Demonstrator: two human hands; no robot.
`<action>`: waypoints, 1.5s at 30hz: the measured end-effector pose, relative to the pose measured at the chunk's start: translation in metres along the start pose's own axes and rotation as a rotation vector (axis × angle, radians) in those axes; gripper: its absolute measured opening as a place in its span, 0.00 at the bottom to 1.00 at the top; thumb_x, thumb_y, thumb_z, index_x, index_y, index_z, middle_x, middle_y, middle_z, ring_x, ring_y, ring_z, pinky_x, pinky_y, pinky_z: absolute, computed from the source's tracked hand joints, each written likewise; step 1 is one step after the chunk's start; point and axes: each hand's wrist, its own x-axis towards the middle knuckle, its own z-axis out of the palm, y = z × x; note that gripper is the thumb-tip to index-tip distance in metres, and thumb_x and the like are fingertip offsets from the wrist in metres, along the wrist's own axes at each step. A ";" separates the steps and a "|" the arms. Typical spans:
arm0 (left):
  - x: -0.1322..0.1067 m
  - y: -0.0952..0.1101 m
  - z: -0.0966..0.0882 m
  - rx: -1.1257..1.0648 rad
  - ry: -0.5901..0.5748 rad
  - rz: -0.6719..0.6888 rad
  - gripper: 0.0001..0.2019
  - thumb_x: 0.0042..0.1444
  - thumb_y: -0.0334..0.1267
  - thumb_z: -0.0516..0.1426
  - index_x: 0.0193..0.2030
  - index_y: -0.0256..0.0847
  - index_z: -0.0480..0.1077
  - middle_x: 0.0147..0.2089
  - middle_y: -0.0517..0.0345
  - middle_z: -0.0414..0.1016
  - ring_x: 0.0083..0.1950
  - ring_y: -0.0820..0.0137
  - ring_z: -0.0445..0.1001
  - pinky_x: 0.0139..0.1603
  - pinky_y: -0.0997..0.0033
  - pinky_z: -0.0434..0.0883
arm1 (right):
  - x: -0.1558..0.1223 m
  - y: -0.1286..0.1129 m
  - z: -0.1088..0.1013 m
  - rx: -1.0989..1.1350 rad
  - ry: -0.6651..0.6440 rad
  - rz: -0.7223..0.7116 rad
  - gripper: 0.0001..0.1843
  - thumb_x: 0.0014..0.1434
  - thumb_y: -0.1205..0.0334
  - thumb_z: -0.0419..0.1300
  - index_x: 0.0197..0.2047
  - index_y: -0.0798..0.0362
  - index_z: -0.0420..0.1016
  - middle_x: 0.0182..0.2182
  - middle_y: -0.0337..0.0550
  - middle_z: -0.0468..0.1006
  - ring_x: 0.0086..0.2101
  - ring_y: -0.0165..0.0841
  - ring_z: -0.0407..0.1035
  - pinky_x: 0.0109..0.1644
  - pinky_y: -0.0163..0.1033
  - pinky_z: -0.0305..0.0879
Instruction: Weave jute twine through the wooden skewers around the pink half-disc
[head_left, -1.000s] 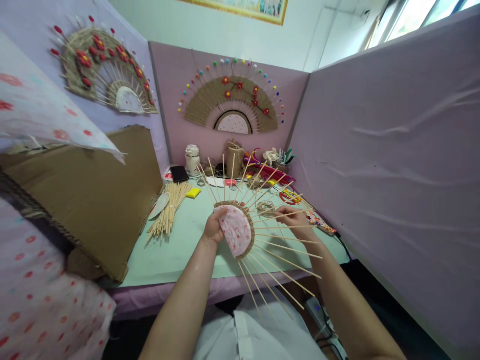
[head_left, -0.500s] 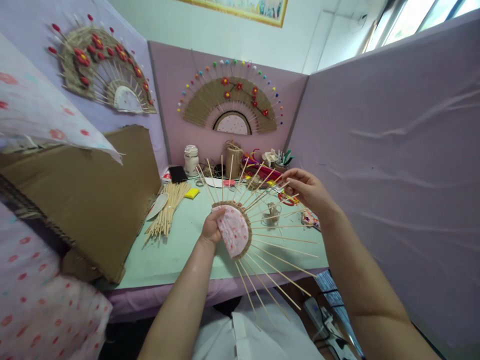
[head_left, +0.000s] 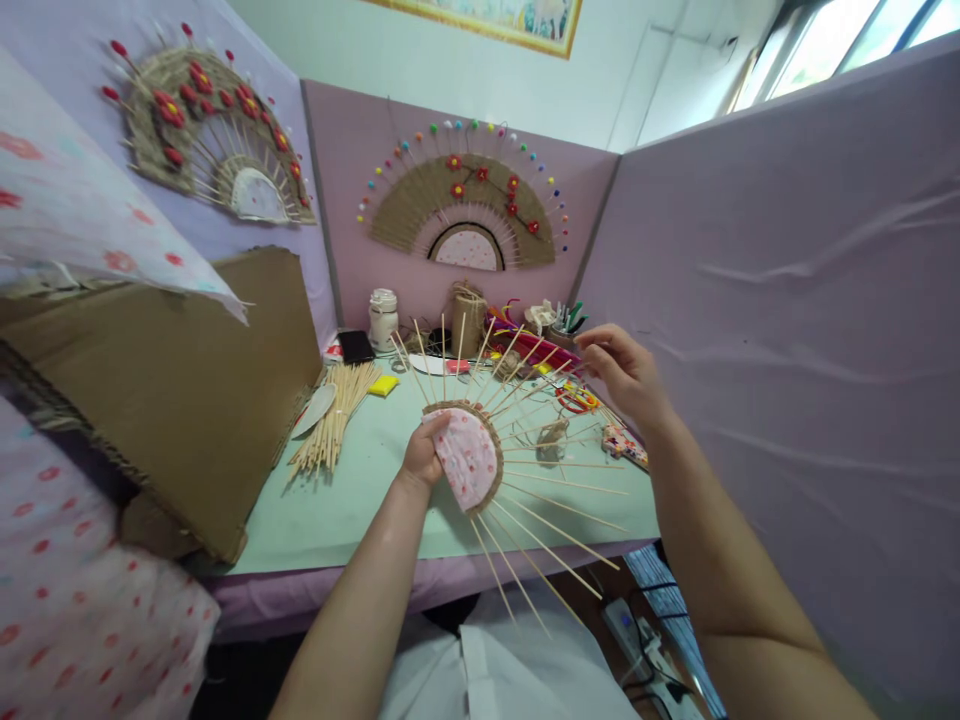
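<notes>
My left hand (head_left: 424, 452) grips the straight edge of a half-round fan base (head_left: 469, 462), thumb on its pink flowered cloth face. A brown twine-like rim (head_left: 496, 450) follows the base's curve. Thin wooden sticks (head_left: 559, 520) spread outward from that rim like rays. To the upper right, my right hand (head_left: 619, 372) is raised just past the stick tips, thumb and fingers pinched together. What the pinch holds, if anything, is too small to make out. Below it, a small bundle of brown twine (head_left: 553, 442) shows behind the sticks.
A bundle of wooden sticks (head_left: 335, 420) lies at the left beside a large cardboard sheet (head_left: 172, 390). Along the back stand a white jar (head_left: 383, 320) and a brown cylinder (head_left: 468, 318). Finished fans (head_left: 405, 215) hang on the partitions. A power strip (head_left: 637, 640) is below right.
My right hand has moved slightly right and up, away from the stick tips. The twine bundle appears a little further right and lower. My left hand keeps its grip.
</notes>
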 end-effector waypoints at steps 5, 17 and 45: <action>0.000 0.000 0.000 -0.009 0.003 0.021 0.06 0.49 0.30 0.55 0.30 0.33 0.74 0.29 0.49 0.79 0.32 0.64 0.78 0.44 0.63 0.72 | -0.004 0.017 0.004 0.179 0.070 0.054 0.13 0.57 0.50 0.55 0.39 0.49 0.71 0.26 0.37 0.67 0.23 0.25 0.59 0.26 0.32 0.56; -0.001 -0.001 -0.002 0.084 -0.073 -0.056 0.08 0.49 0.29 0.55 0.34 0.29 0.74 0.31 0.46 0.79 0.32 0.63 0.78 0.43 0.63 0.71 | 0.001 0.017 0.007 0.276 0.067 0.072 0.12 0.58 0.51 0.54 0.42 0.47 0.69 0.31 0.39 0.67 0.26 0.26 0.61 0.30 0.32 0.61; 0.008 0.000 -0.005 -0.071 0.021 0.101 0.08 0.49 0.32 0.55 0.33 0.32 0.74 0.32 0.47 0.79 0.35 0.62 0.78 0.46 0.61 0.71 | -0.104 0.051 0.076 0.099 -0.534 0.527 0.20 0.52 0.48 0.59 0.20 0.56 0.69 0.17 0.35 0.62 0.20 0.24 0.56 0.23 0.30 0.50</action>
